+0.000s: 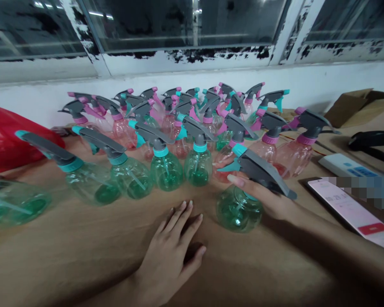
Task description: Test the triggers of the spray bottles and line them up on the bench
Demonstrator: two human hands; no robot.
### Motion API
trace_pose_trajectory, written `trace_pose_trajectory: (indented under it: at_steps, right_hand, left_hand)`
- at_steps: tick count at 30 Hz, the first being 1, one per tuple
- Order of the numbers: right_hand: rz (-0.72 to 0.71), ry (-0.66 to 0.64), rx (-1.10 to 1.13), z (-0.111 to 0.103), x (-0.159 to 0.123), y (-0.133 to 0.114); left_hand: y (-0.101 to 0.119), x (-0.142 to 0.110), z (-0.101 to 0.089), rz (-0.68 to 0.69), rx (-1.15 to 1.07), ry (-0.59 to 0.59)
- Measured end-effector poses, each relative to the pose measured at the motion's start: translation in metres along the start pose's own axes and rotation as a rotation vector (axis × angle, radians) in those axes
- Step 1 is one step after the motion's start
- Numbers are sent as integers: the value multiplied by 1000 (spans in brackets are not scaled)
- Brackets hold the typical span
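Observation:
My right hand [262, 194] grips a green spray bottle [238, 211] with a grey and turquoise trigger head, its fingers around the neck just under the head. The bottle stands upright on the brown table [92, 251]. My left hand [171, 251] lies palm down on the table to the left of that bottle, fingers stretched out, holding nothing. Just beyond it stand a green spray bottle [198, 168] and a second green spray bottle [167, 172]. Further left are more green bottles, among them one [131, 177] with its nozzle pointing left.
Behind are several rows of pink spray bottles [124, 132] mixed with green ones, up to the white wall [185, 76]. A red bag [16, 136] lies at the left. A phone [345, 204], a white device [345, 164], a black object [374, 143] and a cardboard box [355, 106] are at the right.

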State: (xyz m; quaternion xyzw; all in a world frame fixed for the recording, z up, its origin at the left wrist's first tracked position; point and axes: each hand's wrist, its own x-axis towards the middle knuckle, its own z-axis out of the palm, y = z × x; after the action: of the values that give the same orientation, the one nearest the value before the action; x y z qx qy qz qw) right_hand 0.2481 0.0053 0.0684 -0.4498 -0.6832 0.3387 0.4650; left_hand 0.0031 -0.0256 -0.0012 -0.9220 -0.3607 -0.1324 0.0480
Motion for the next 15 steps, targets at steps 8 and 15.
trace_pose_trajectory:
  at_steps: [8,15]
  right_hand:
    - [-11,28,40,3,0,-2]
    - [-28,33,16,-1,0,-5]
  left_hand:
    - [1,0,-1,-2,4,-26]
    - [2,0,-2,-6,-2,-36]
